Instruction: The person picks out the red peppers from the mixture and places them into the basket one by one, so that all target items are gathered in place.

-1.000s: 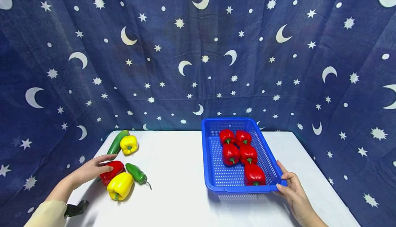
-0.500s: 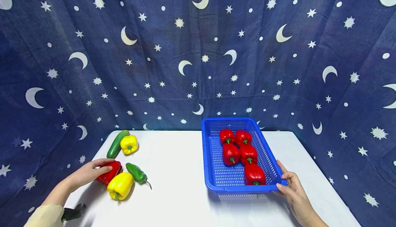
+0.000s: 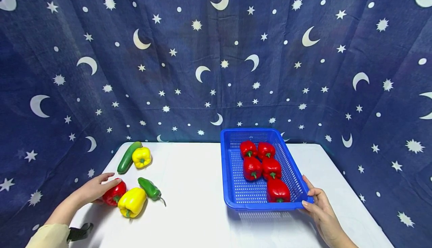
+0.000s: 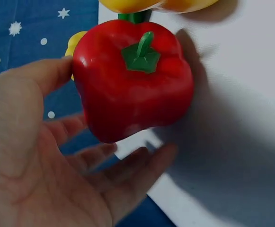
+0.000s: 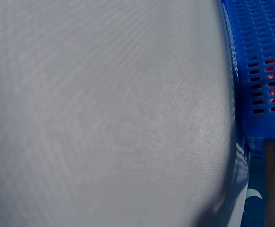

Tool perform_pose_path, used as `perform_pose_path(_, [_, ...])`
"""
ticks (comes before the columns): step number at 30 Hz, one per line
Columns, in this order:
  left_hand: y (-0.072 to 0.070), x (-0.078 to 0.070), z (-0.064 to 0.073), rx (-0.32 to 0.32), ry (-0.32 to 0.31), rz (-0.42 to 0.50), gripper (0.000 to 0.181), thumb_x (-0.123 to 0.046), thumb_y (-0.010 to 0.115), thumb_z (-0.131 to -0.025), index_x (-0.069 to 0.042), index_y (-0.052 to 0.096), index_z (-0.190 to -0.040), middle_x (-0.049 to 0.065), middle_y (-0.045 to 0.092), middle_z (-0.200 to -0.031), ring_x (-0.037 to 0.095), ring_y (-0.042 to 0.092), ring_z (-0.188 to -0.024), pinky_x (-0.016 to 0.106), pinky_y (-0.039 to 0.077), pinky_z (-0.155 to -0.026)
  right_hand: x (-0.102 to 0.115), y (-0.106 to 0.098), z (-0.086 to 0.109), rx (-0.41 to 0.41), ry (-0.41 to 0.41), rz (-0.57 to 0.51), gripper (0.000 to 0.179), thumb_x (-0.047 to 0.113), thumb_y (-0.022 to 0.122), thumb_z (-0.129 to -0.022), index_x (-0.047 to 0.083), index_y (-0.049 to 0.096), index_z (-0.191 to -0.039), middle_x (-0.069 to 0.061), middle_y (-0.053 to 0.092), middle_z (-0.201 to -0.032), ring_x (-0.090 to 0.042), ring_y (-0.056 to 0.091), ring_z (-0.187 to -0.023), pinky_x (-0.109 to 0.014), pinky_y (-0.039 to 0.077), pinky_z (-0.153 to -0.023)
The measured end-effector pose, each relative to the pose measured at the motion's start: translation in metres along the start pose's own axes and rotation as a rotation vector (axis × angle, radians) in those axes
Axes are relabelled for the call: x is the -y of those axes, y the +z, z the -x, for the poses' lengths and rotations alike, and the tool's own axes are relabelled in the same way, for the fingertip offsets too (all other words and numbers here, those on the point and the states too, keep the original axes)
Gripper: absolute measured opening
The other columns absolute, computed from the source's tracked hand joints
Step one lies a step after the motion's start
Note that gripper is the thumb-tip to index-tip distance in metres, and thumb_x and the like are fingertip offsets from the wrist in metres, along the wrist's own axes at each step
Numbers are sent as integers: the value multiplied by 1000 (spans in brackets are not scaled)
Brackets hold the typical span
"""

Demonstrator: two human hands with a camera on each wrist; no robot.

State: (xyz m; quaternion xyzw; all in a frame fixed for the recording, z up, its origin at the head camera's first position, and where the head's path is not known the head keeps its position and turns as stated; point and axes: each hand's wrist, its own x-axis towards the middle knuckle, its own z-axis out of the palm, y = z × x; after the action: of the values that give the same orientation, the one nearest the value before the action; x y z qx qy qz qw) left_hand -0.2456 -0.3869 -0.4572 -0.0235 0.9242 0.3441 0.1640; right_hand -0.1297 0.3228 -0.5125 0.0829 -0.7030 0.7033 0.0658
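Note:
At the left of the table, my left hand is at a red bell pepper. In the left wrist view the thumb touches the side of this red bell pepper, while the other fingers spread loosely below it with a visible gap. Its green stem faces the camera. My right hand grips the near right corner of a blue plastic basket, thumb on the rim and fingers along the outside. Several red bell peppers lie inside. The right wrist view catches only a finger against the basket wall.
A yellow bell pepper lies beside the red one, with a green pepper just behind. Farther back are a cucumber and another yellow bell pepper. A blue moon-and-star curtain surrounds the white table.
The red bell pepper at my left hand has shifted left and turned, so its stem now shows. The left hand moved slightly left. My right hand and the basket stay put.

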Motion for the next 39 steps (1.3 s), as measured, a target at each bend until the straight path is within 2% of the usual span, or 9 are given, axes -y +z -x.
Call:
perform_pose_path(5, [1, 4, 3, 25, 12, 98, 80, -49, 57, -103, 7, 30, -153, 43, 40, -139, 36, 63, -107, 46, 60, -83, -1, 0, 0, 3, -6, -8, 18, 1, 47, -104, 9, 37, -115, -1, 13, -171, 7, 42, -131, -23, 51, -93])
perform_pose_path(11, [-2, 9, 5, 92, -14, 200, 81, -44, 60, -102, 9, 27, -153, 34, 49, -136, 38, 58, -116, 52, 58, -88, 0, 0, -1, 3, -10, -2, 18, 1, 47, -104, 10, 37, -116, 0, 13, -171, 6, 43, -131, -23, 51, -93])
perform_pose_path(16, [-2, 10, 10, 156, -56, 251, 84, -26, 69, -96, 8, 20, -156, 36, 41, -140, 34, 61, -109, 49, 58, -90, 0, -1, 0, -1, -1, 7, 18, 1, 47, -104, 9, 37, -116, -1, 13, -171, 6, 43, -131, -23, 51, -92])
perform_pose_path(19, [-1, 9, 13, 173, -50, 274, 87, -15, 72, -92, 7, 18, -157, 40, 33, -143, 32, 62, -105, 47, 59, -89, 0, 0, 0, -6, 7, 12, 18, 2, 47, -104, 9, 36, -116, -1, 12, -171, 7, 43, -130, -22, 51, -92])
perform_pose_path(24, [1, 9, 15, 193, -30, 301, 91, -9, 71, -90, 6, 12, -158, 38, 38, -137, 31, 60, -105, 45, 58, -89, 0, -1, 0, -3, 4, 5, 18, 1, 47, -104, 9, 36, -116, -1, 12, -171, 7, 43, -130, -22, 51, -93])
perform_pose_path(32, [5, 12, 13, 149, -24, 300, 91, -10, 74, -90, 4, 16, -158, 36, 40, -137, 31, 59, -107, 45, 58, -90, 0, 0, 0, 4, -4, -7, 18, 1, 47, -104, 10, 37, -116, 0, 13, -171, 6, 43, -131, -23, 51, -93])
perform_pose_path(39, [2, 13, 15, 125, 14, 308, 87, -11, 71, -92, 6, 17, -157, 35, 45, -134, 30, 62, -103, 42, 59, -86, 0, 0, 0, 2, -12, -9, 18, -1, 46, -104, 8, 36, -115, -2, 13, -171, 5, 42, -132, -23, 51, -93])
